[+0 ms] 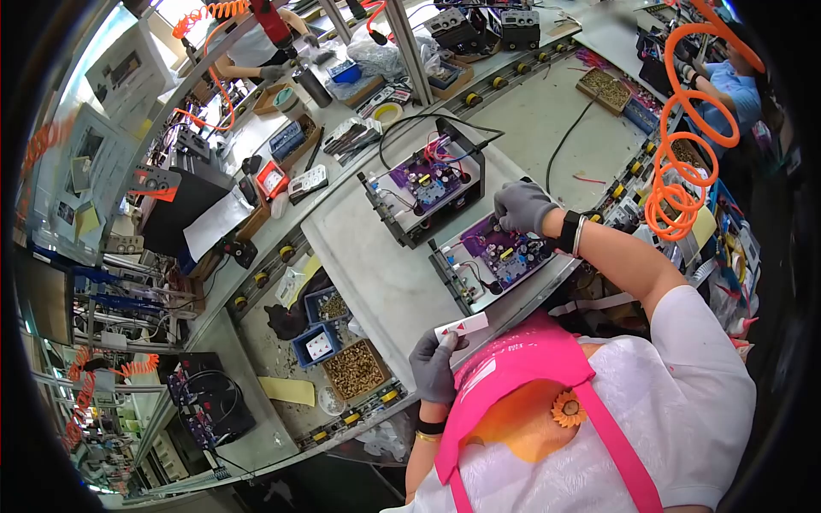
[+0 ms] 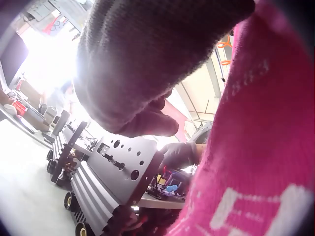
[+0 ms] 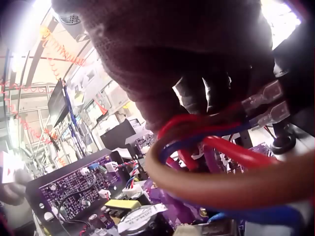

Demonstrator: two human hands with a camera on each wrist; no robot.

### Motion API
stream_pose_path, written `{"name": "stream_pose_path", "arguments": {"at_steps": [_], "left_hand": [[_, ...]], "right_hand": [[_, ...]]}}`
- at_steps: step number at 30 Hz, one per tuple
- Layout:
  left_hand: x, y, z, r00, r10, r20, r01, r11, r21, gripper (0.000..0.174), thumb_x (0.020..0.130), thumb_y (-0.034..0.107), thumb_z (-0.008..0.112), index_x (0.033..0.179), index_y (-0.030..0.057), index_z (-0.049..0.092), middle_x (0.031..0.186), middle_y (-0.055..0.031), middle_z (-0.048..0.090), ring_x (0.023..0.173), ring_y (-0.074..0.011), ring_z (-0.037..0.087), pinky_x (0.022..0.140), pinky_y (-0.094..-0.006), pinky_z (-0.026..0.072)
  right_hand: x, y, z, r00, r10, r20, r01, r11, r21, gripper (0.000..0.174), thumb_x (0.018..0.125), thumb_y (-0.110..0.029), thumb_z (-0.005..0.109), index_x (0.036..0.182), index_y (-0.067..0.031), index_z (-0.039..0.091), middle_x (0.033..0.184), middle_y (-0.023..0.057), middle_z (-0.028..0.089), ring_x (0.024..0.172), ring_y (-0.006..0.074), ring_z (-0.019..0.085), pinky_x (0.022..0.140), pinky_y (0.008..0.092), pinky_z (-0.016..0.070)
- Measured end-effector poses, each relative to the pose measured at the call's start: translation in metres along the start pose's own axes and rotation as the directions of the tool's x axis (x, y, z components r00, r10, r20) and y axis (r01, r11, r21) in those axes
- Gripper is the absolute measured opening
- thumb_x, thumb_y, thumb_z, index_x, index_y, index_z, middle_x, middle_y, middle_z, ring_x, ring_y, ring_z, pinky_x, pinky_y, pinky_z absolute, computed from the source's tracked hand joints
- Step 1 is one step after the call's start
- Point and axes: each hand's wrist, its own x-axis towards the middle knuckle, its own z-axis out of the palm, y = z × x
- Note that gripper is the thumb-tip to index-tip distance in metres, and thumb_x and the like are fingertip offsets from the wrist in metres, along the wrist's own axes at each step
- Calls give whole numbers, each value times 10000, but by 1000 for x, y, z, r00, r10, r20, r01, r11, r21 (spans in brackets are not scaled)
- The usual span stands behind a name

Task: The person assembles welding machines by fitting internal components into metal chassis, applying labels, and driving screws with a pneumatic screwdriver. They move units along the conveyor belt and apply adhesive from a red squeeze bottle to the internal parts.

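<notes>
A large pale board [image 1: 351,282] carries two open electronic units side by side: the farther unit [image 1: 425,185] and the nearer unit [image 1: 492,263], whose purple circuit board [image 1: 513,250] faces up; the gloved right hand [image 1: 523,208] is at the nearer unit's upper right end in the head view, fingers bent, and the gloved left hand [image 1: 434,368] is by the pale board's near edge; brown, red and blue wires [image 3: 211,183] loop close to the right fingers, whether pinched I cannot tell; the left thumb and fingers pinch a small white strip [image 1: 473,323] with red triangles
</notes>
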Motion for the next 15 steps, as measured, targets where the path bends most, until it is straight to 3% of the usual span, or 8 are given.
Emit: {"name": "stream_pose_path", "arguments": {"at_steps": [4,5,7,8,10,12,15], "left_hand": [[1,10,1,999,43,22,-43,999,2,166,866,70,588,989,-32,633,858,-90,665,780,-145,627,744,-269,496],[3,12,1,998,63,25,-63,998,8,163,868,69,586,990,-29,635,853,-86,664,783,-142,624,745,-266,494],[5,18,1,994,103,34,-105,991,77,168,857,45,576,992,-38,631,879,-98,660,786,-154,627,752,-290,510],[6,21,0,992,120,38,-123,986,116,171,852,33,570,993,-43,629,891,-103,658,787,-160,629,755,-302,518],[9,26,3,983,181,43,-185,973,135,169,852,28,571,994,-42,630,899,-99,655,793,-153,626,748,-289,509],[13,32,6,959,276,65,-282,950,136,162,859,23,574,994,-46,629,948,-98,640,816,-146,620,731,-264,493],[15,37,5,922,381,73,-388,902,189,156,866,25,580,992,-54,628,982,-97,617,818,-138,611,722,-249,490]], "right_hand": [[9,7,-2,975,-16,-222,36,996,85,442,653,-113,656,1086,-91,569,962,182,632,869,340,623,744,403,495],[8,-2,-18,977,-14,-215,40,992,121,334,678,-101,636,1010,-84,601,944,163,626,851,342,617,745,407,496],[4,-27,-46,934,-206,-292,232,971,58,254,697,-93,635,950,-69,625,888,137,627,812,327,616,735,403,497],[1,-40,-49,914,-336,-228,374,916,148,237,709,-95,634,944,-65,632,872,131,625,798,303,616,721,383,495],[-10,-70,-48,796,-587,-148,597,724,346,203,734,-97,633,932,-57,646,840,119,621,768,256,616,692,343,492],[-33,-104,-53,721,-674,162,460,640,615,176,733,-124,664,891,-48,648,790,91,614,724,233,586,663,325,476],[-45,-124,-33,689,-700,188,517,657,548,130,734,-154,681,825,-70,640,759,57,587,741,224,571,663,335,447]]}}
